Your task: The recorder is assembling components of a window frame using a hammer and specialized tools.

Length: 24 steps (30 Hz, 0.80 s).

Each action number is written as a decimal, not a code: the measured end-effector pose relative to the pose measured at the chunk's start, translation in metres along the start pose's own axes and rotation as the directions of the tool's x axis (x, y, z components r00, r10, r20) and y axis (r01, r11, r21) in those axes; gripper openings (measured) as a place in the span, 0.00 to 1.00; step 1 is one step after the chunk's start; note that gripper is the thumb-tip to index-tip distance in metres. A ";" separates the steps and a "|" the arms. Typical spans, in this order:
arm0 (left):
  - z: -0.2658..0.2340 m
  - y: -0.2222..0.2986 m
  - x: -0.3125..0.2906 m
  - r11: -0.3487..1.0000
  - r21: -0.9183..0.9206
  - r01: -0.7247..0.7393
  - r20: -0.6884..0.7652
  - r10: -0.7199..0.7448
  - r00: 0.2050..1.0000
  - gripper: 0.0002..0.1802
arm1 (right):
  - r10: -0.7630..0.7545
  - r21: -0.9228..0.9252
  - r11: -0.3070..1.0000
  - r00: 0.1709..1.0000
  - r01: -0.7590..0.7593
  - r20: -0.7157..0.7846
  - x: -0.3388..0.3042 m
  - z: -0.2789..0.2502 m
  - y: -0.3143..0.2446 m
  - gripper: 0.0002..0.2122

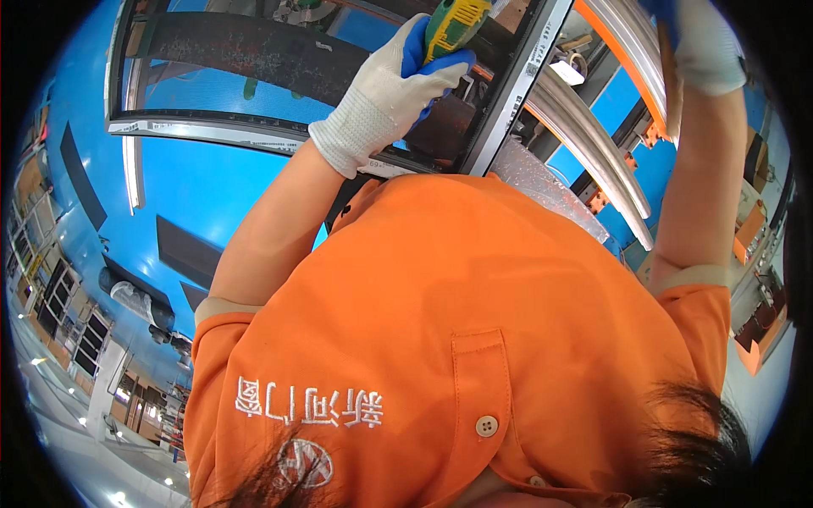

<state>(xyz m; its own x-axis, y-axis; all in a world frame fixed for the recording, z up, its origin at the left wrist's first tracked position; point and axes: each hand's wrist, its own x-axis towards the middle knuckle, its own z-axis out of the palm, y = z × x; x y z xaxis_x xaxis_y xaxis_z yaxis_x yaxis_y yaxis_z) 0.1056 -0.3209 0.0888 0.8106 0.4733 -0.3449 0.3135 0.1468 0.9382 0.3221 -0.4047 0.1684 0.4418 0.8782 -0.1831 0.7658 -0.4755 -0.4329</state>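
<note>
My left hand (385,97), in a white knit glove with blue-coated fingers, is wrapped round a green and yellow tool (455,32). It looks like a power drill, and its far end is cut off by the upper edge. Beneath that hand is a dark rectangular window frame (212,129) with white film strips along its sides. My right hand (707,51) is raised at the upper right, in the same kind of glove. Motion blurs it and its fingers run out of view, so whatever it may hold does not show.
Long silvery metal profiles (584,140) lie on an orange-edged rack right of the frame. Clear bubble-like wrap (550,186) hangs beside them. Dark flat pieces (188,251) lie on the blue floor (161,178) at left. Clutter lines the far right.
</note>
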 end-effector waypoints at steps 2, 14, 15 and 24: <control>0.000 0.002 0.001 1.000 -0.009 0.001 0.008 0.000 1.000 0.26 | -0.010 0.055 0.998 0.999 0.008 0.045 0.003 -0.005 0.000 0.16; 0.005 0.005 0.006 0.996 -0.006 0.090 -0.039 -0.090 0.995 0.27 | -0.204 0.229 0.957 0.975 0.178 0.092 0.045 0.001 0.038 0.17; 0.006 0.005 0.006 0.994 -0.016 0.111 -0.042 -0.112 0.993 0.27 | -0.227 0.237 0.950 0.970 0.202 0.083 0.046 0.000 0.042 0.17; 0.004 0.002 0.009 0.994 -0.044 0.098 -0.057 -0.101 0.993 0.26 | -0.335 0.985 0.167 0.938 -0.033 0.089 0.046 -0.022 0.051 0.17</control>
<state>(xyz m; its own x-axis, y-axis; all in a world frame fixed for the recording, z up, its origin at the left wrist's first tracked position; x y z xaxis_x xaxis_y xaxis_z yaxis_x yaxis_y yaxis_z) 0.1157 -0.3200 0.0874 0.7455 0.5047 -0.4353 0.3693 0.2308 0.9002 0.3916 -0.3895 0.1570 0.1168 0.9876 -0.1051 -0.3468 -0.0586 -0.9361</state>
